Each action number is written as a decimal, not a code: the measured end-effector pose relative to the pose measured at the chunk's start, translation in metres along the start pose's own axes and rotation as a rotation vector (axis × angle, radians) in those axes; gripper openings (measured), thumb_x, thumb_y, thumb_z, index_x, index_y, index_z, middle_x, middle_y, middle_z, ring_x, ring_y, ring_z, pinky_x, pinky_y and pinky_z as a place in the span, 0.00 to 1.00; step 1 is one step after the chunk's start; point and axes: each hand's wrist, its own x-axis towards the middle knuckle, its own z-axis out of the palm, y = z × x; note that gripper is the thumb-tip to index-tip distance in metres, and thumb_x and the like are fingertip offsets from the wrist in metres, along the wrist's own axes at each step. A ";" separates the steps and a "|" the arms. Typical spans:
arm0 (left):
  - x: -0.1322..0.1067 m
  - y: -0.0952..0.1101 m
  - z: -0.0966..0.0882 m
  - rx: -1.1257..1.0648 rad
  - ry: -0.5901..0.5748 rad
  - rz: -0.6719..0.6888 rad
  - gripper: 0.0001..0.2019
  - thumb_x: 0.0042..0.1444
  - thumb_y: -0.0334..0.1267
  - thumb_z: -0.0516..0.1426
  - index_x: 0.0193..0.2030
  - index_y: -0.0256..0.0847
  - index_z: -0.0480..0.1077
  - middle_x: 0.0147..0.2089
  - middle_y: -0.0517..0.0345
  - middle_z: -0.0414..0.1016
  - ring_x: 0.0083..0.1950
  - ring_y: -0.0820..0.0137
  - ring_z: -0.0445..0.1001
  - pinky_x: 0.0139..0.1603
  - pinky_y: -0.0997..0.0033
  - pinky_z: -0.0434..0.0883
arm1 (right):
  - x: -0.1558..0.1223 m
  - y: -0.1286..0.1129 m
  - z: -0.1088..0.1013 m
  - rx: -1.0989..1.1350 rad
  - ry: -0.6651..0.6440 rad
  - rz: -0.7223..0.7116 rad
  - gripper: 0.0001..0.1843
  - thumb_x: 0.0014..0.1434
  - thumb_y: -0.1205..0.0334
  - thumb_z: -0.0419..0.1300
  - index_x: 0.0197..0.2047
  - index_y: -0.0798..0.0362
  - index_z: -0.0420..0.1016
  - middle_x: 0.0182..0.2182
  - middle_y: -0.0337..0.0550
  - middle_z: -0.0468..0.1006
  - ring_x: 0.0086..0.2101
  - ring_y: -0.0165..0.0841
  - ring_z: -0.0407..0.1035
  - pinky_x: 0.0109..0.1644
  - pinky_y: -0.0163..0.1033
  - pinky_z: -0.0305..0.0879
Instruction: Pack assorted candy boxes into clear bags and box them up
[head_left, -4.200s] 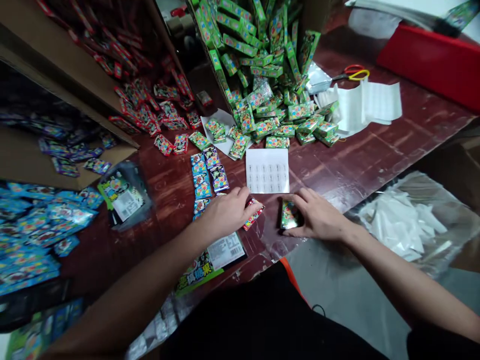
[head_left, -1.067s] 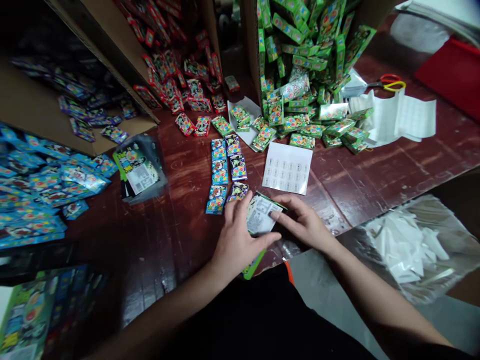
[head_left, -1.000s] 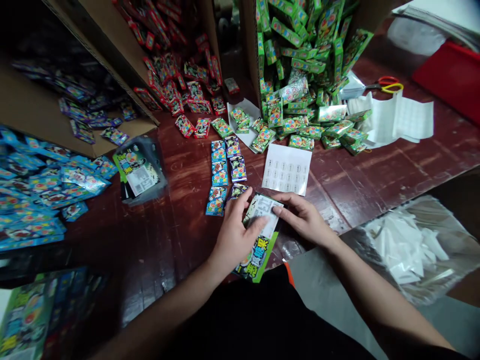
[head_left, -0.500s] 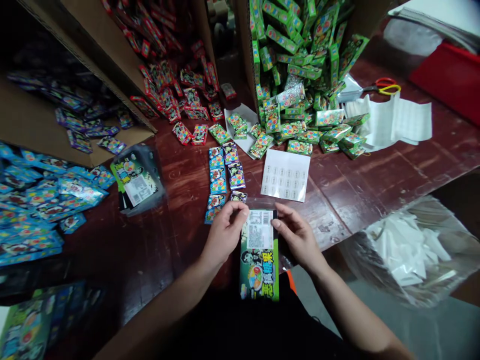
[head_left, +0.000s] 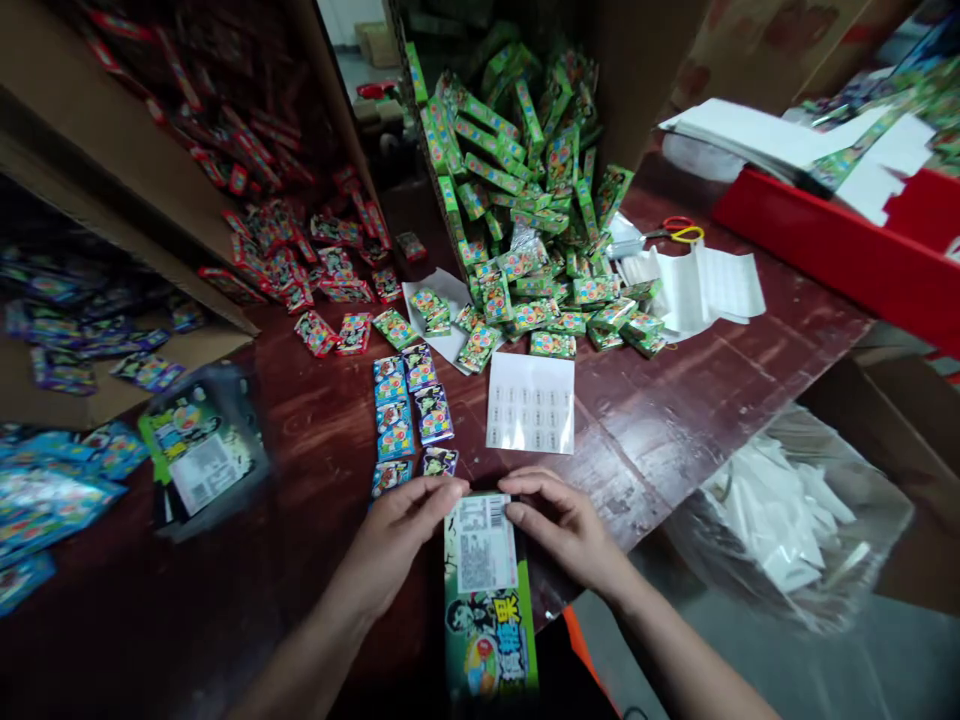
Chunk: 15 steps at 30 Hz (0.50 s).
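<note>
A green printed candy bag (head_left: 491, 640) with a white barcode label on its upper part is held upright in front of my body, over the table edge. My left hand (head_left: 409, 525) is closed on its upper left corner, thumb and fingers pinched. At the upper right corner my right hand (head_left: 562, 525) pinches the bag, thumb on the front beside the label. Just beyond my left hand lie two short columns of small candy packets, blue ones (head_left: 393, 428) and purple ones (head_left: 433, 413). A sheet of oval stickers (head_left: 531, 402) lies beyond my right hand.
Cartons spill red boxes (head_left: 277, 240), green boxes (head_left: 517, 200) and purple packets (head_left: 90, 330). A stack of green bags (head_left: 199, 455) and blue packets (head_left: 52, 500) lie left. Scissors (head_left: 684, 230), a red tray (head_left: 795, 255) and a lined waste bin (head_left: 795, 520) are right.
My view has swung right and up, showing more of the red tray. Both hands keep hold of the bag's top corners; the clear film above its top edge shows less now.
</note>
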 end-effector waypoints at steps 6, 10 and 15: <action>0.006 0.021 0.008 0.162 -0.017 0.068 0.10 0.53 0.45 0.66 0.36 0.40 0.79 0.39 0.55 0.82 0.41 0.65 0.78 0.47 0.65 0.73 | 0.013 -0.018 -0.002 0.097 0.066 0.249 0.14 0.58 0.49 0.70 0.39 0.51 0.79 0.34 0.40 0.81 0.34 0.32 0.74 0.42 0.40 0.72; 0.014 0.023 0.011 0.100 -0.081 0.055 0.11 0.54 0.45 0.65 0.35 0.39 0.79 0.36 0.54 0.82 0.37 0.66 0.78 0.43 0.66 0.73 | 0.016 -0.018 -0.008 0.200 0.069 0.365 0.14 0.56 0.50 0.71 0.37 0.52 0.80 0.31 0.38 0.80 0.30 0.29 0.72 0.38 0.39 0.70; 0.013 0.024 0.008 0.152 -0.212 0.086 0.12 0.57 0.46 0.65 0.41 0.40 0.80 0.42 0.53 0.83 0.44 0.64 0.80 0.50 0.63 0.74 | 0.006 -0.021 -0.023 0.130 0.007 0.334 0.12 0.60 0.49 0.68 0.39 0.49 0.83 0.40 0.43 0.83 0.38 0.34 0.76 0.46 0.45 0.74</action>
